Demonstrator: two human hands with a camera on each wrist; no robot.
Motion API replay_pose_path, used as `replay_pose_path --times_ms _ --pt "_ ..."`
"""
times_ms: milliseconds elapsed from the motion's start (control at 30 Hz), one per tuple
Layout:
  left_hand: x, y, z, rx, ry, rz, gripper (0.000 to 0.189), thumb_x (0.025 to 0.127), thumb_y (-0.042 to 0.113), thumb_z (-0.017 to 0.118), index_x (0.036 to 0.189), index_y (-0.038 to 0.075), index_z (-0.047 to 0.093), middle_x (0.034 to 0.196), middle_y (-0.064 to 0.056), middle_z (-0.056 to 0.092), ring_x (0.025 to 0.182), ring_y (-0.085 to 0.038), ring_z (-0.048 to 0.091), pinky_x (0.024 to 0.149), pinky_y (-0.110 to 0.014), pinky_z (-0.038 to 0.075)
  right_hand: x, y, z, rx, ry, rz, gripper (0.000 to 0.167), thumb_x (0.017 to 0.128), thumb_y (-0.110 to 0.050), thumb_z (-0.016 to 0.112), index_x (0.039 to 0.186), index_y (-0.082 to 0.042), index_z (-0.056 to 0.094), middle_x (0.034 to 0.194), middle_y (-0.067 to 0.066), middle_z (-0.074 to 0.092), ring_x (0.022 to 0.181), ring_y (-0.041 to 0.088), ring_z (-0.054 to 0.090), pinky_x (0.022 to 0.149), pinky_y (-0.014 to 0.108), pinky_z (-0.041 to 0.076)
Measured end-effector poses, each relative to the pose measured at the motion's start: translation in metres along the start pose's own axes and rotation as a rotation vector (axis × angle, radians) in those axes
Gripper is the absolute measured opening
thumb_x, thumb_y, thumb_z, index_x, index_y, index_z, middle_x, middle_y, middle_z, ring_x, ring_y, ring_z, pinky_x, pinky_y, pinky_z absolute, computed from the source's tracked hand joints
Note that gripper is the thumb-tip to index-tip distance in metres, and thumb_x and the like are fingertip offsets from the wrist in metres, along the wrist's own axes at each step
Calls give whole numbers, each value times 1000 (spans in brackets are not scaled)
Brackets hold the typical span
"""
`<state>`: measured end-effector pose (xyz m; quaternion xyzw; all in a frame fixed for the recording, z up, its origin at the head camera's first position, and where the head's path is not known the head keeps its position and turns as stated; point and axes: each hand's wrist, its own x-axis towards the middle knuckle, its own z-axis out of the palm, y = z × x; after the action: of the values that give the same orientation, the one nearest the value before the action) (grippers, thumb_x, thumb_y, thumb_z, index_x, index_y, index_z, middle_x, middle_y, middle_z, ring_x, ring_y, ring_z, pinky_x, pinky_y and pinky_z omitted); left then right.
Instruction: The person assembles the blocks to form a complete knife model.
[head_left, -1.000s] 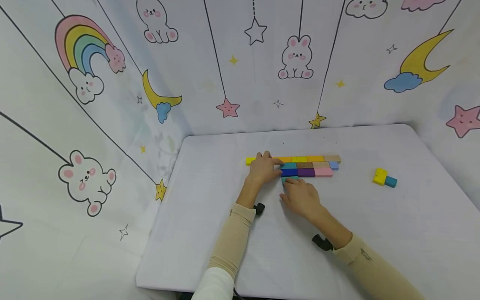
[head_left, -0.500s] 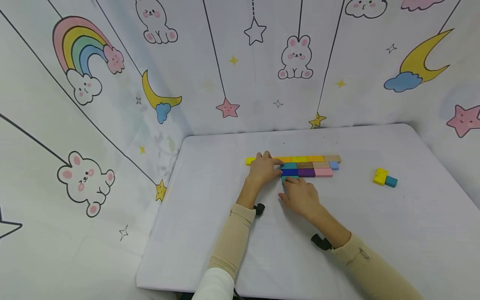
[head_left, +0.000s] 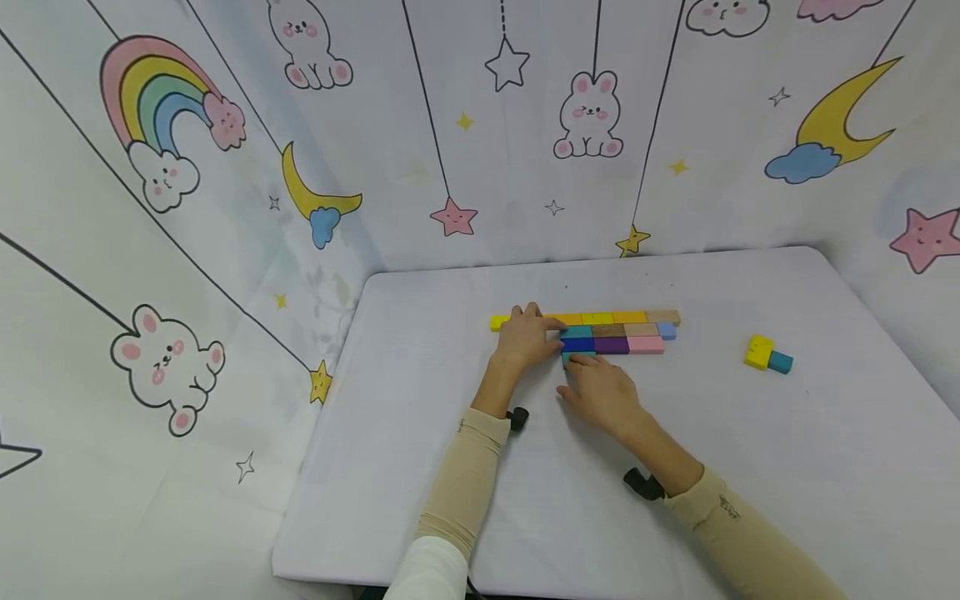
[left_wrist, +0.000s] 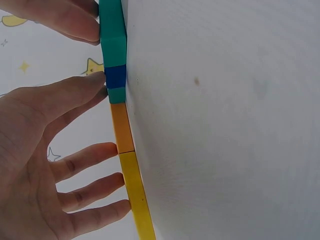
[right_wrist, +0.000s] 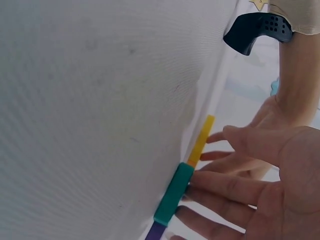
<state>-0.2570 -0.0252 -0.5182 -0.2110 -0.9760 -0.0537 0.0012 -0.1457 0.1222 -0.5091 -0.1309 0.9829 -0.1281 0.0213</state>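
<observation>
Flat-laid rows of coloured blocks meet at their left end in the head view. My left hand (head_left: 525,340) reaches over that end, thumb and index fingertip at the ends of the dark blue block (head_left: 577,344) and teal block (head_left: 577,332). Its other fingers touch the orange block (left_wrist: 121,127) and yellow block (left_wrist: 138,192) of the far row. My right hand (head_left: 603,390) has straight fingers against the nearest teal block (right_wrist: 174,195), which lies along the dark blue one. The right thumb (right_wrist: 255,142) stands apart from that block.
Purple (head_left: 611,345) and pink (head_left: 646,344) blocks continue the row rightward. A light blue block (head_left: 667,332) ends the row behind. Farther right on the white table (head_left: 847,467) lie a yellow block (head_left: 758,352) and a blue-teal block (head_left: 781,362). A printed wall (head_left: 517,183) borders the back.
The right fingers edge slightly forward on the nearest teal block, and the right thumb shifts a little left. The left hand and the other blocks keep their places.
</observation>
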Motion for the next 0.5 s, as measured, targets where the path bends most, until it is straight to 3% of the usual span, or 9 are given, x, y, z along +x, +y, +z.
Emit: replay_pose_path --times_ms 500 --pt "0 -1 0 -2 -1 3 39 98 52 69 137 46 68 126 -4 58 107 -22 52 76 -36 55 -2 -2 2 32 -4 -11 59 98 -36 73 141 2 62 149 19 57 140 39 52 110 56 45"
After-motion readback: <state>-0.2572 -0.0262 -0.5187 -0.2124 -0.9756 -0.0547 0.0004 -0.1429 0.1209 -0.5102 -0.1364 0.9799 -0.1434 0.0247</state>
